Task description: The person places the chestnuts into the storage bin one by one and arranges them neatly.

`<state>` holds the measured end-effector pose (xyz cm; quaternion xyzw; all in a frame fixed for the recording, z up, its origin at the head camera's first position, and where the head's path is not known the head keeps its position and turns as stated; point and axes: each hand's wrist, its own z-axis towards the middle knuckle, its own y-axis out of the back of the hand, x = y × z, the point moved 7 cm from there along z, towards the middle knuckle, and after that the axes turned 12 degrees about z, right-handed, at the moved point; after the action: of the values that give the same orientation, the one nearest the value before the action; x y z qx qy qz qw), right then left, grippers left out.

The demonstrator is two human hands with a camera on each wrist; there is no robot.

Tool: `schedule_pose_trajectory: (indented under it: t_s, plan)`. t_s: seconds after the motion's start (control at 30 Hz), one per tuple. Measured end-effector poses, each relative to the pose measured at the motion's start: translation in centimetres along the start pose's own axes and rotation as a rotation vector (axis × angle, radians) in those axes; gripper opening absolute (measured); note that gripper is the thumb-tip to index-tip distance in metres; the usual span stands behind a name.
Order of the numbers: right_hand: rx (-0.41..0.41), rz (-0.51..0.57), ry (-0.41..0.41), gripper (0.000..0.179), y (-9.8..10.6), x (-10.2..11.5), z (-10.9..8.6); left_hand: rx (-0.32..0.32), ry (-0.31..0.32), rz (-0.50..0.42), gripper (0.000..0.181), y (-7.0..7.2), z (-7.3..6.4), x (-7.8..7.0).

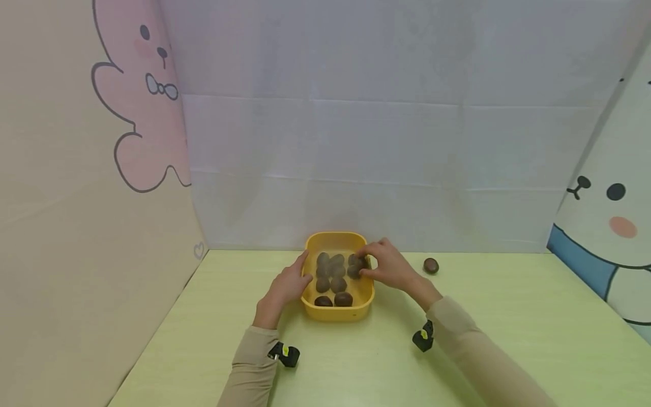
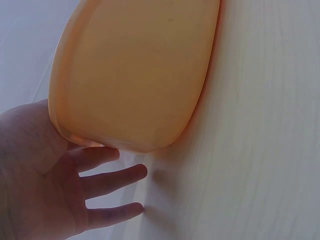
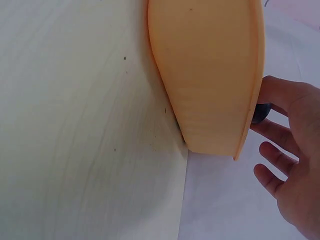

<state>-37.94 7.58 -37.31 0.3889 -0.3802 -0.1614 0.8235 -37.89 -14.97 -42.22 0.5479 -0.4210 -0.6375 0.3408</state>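
Observation:
A yellow plastic basin (image 1: 338, 314) stands on the table with several dark brown, roundish fruits (image 1: 343, 299) in it. At its left side, my left hand (image 1: 286, 284) holds the rim, thumb over the inside edge. The left wrist view has the other fingers spread along the outside wall. My right hand (image 1: 390, 268) reaches over the right rim and pinches one dark fruit (image 3: 261, 113) between thumb and fingers, at rim height. In the right wrist view, the basin wall partly hides that fruit, and the remaining fingers hang loosely outside.
A single dark fruit (image 1: 431, 265) lies on the pale yellow-green table (image 1: 346, 362), right of the basin near the back edge. A white cloth wall (image 1: 376, 147) rises behind the basin. Side panels with cartoon animals (image 1: 147, 113) flank the table.

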Motion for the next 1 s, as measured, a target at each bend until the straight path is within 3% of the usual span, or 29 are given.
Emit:
schedule_pose_trajectory:
  t_s: [0.23, 0.4, 0.63, 1.0]
  plan:
    - [0.036, -0.066, 0.028, 0.032, -1.1, 0.8, 0.3, 0.001, 0.003, 0.002, 0.067, 0.1, 0.0, -0.3]
    - [0.079, -0.131, 0.041, 0.014, -1.7, 1.2, 0.8, 0.001, 0.005, 0.001, 0.067, 0.1, -0.1, -0.4]
    - [0.122, -0.2, 0.061, 0.008, -2.1, 1.7, 1.0, 0.004, 0.005, 0.006, 0.066, 0.0, 0.0, -0.3]
    - [-0.021, -0.045, 0.017, 0.009, 0.5, 0.4, -0.2, 0.01, 0.016, 0.0, 0.067, 0.0, -0.2, -0.1]
